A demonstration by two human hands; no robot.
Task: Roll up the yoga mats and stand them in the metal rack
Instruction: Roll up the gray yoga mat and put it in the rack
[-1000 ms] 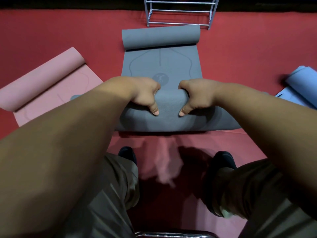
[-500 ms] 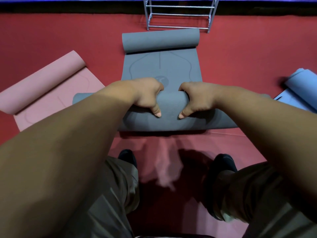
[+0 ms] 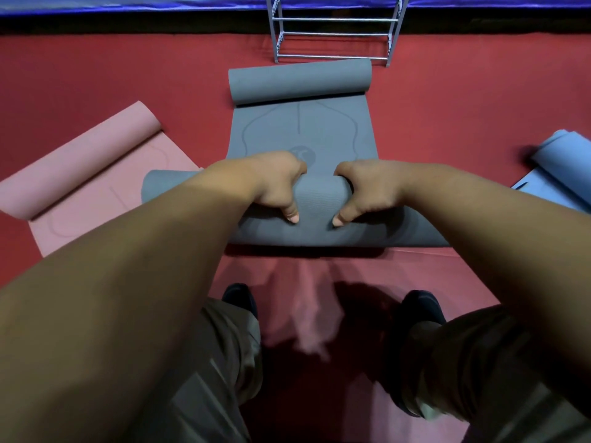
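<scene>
A red floor (image 3: 447, 107) fills the scene, edged on the far side by a dark band and a blue strip (image 3: 128, 3).

The grey mat (image 3: 300, 129) lies in the middle, running from near to far. Its far end is curled into a far roll (image 3: 300, 81) that lies just near of the rack (image 3: 335, 27). Its near end is wound into a thicker near roll (image 3: 316, 199) that lies crosswise and reaches further left and right than the flat stretch between the two rolls. Curved lines and a round logo are printed on that stretch, and the hands partly hide the logo.

The pink mat (image 3: 96, 174) lies to the left at an angle, with its far end rolled and the rest flat. Its right edge meets the left end of the near roll.

The rack, made of metal bars, stands at the far middle against the dark band.

The blue mat (image 3: 563, 164) sits at the right edge, partly rolled and cut off by the frame.

Grey-brown trousers (image 3: 204, 378) fill the near part.

The left hand (image 3: 275, 187) and right hand (image 3: 371, 190) sit side by side on the middle of the near roll, a small gap apart. Each curls over the top of the roll, fingers tucked over its far side and thumb tip pressed onto its near face.

Two dark shoes (image 3: 240, 297) stand on the floor just near of that roll.
</scene>
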